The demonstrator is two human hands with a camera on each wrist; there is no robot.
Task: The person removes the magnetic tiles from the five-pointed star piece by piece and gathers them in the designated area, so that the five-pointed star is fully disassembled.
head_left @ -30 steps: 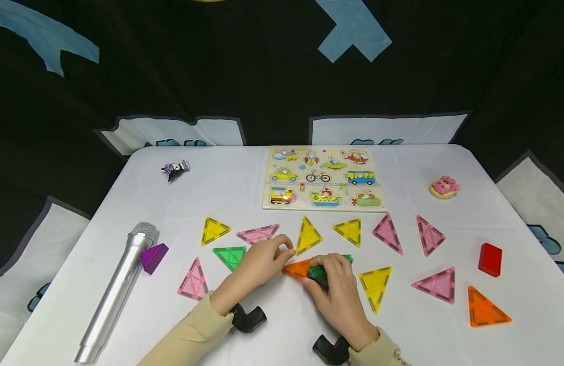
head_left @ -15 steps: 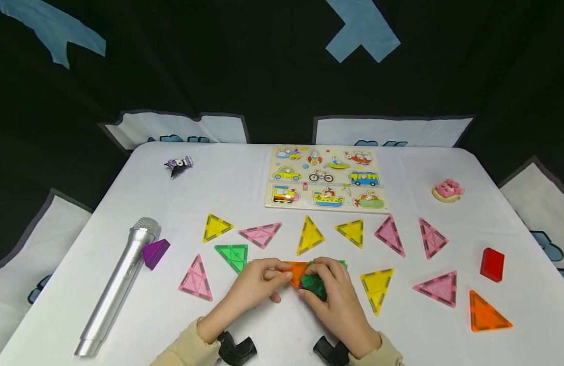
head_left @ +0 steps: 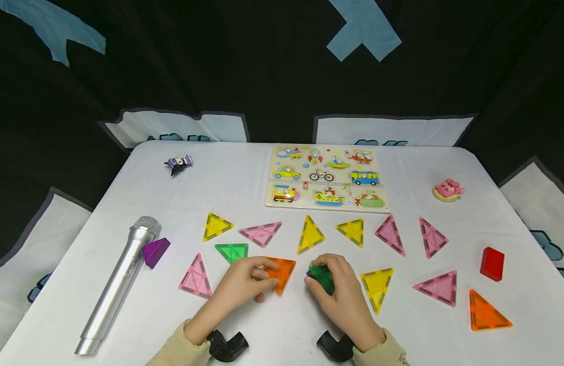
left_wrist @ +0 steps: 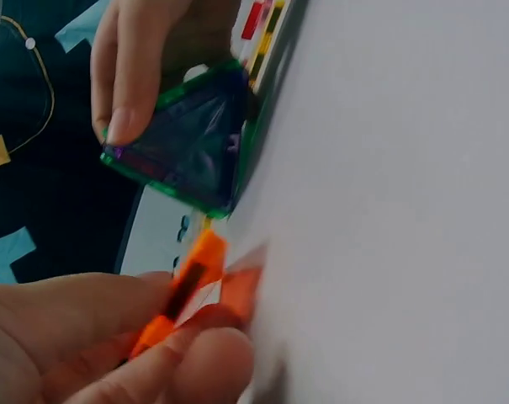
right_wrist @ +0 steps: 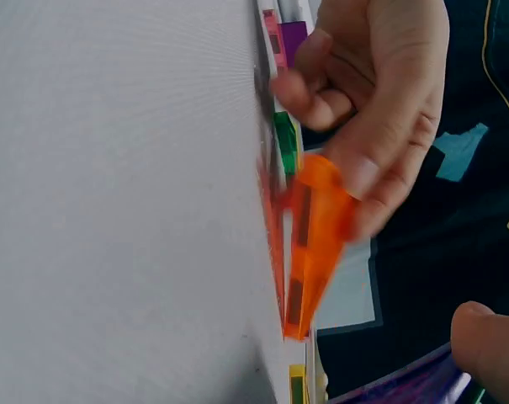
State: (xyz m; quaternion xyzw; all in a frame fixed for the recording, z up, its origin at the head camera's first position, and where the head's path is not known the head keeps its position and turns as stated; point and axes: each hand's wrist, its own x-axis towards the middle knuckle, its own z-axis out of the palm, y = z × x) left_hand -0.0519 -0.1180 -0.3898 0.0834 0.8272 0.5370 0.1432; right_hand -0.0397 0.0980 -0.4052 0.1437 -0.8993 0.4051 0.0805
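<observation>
My left hand (head_left: 241, 284) pinches an orange triangular magnetic tile (head_left: 284, 272) between thumb and fingers, tilted just above the white table. To its right, my right hand (head_left: 341, 300) grips a green triangular magnetic tile (head_left: 325, 277). In the left wrist view that green tile (left_wrist: 182, 135) looks dark purple across its middle, perhaps from another tile stacked with it. A clear gap separates the two held pieces. The right wrist view shows the orange tile (right_wrist: 315, 244) nearly edge-on under the left fingertips. Behind the left hand lies another green triangular tile (head_left: 233, 251).
Yellow tiles (head_left: 311, 236) and pink tiles (head_left: 439, 288) lie spread around the hands. A vehicle puzzle board (head_left: 326, 178) is at the back. A silver microphone (head_left: 117, 290) and purple block (head_left: 155, 252) lie left; a red block (head_left: 492, 264) and orange tile (head_left: 487, 312) lie right.
The left hand has taken hold of the orange tile and drawn it left, away from the green tile. The right hand keeps its grip and has hardly moved.
</observation>
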